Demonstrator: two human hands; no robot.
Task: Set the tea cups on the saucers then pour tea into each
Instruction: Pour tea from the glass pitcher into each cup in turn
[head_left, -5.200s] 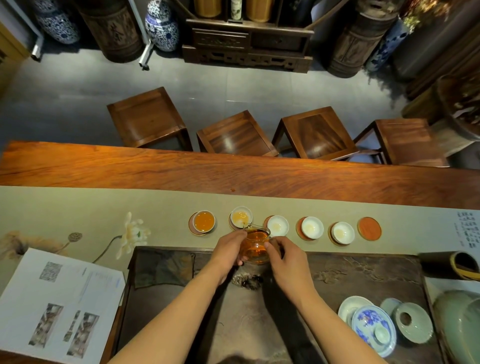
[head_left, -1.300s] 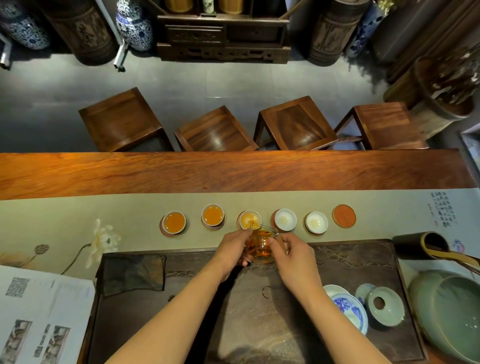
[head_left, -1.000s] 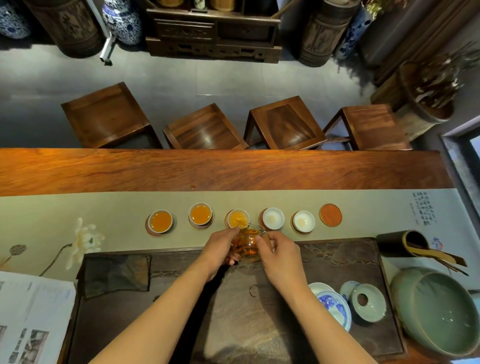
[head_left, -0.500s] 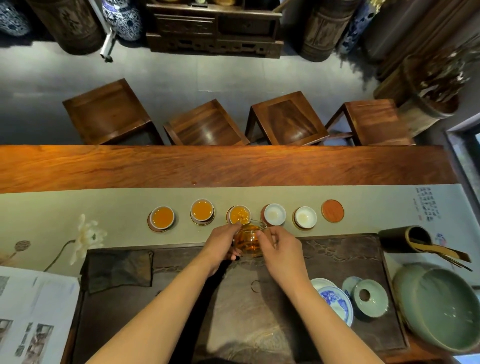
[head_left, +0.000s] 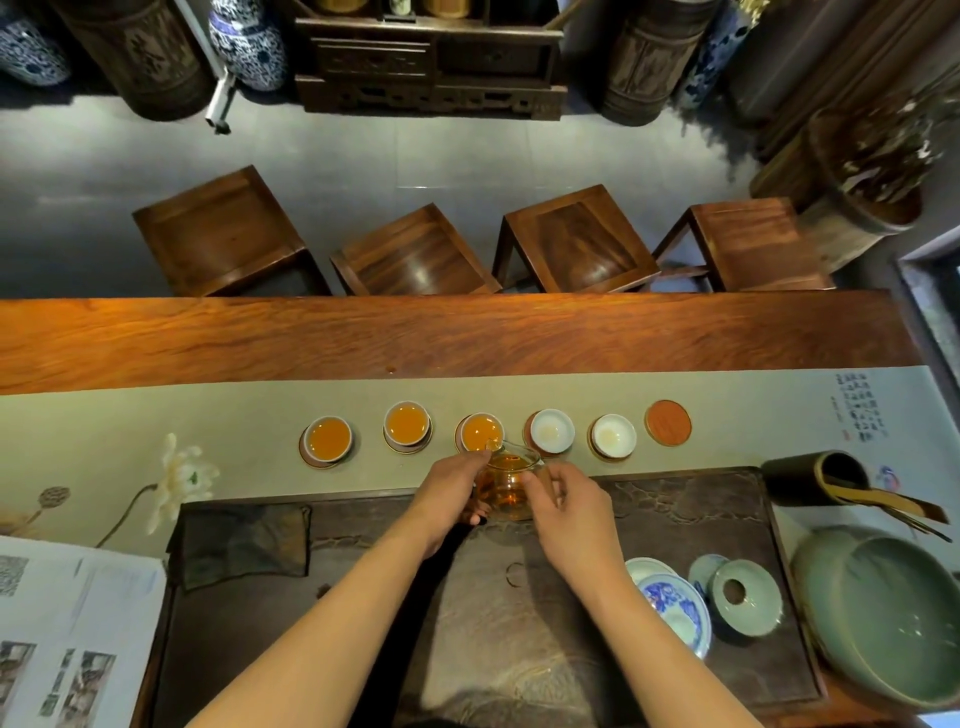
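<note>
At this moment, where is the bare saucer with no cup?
In the head view, the bare saucer lies at the right end of the row on the table runner, just right of the last empty cup.

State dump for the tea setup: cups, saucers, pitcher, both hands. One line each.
Cup 1: on saucer, full of tea.
Cup 2: on saucer, full.
Cup 3: on saucer, nearly full, pitcher spout at its rim.
Cup 4: on saucer, no tea.
Cup 5: on saucer, no tea.
Sixth saucer: bare, no cup.
Pitcher: tilted toward cup 3, part full.
Left hand: grips pitcher.
Right hand: holds pitcher.
</note>
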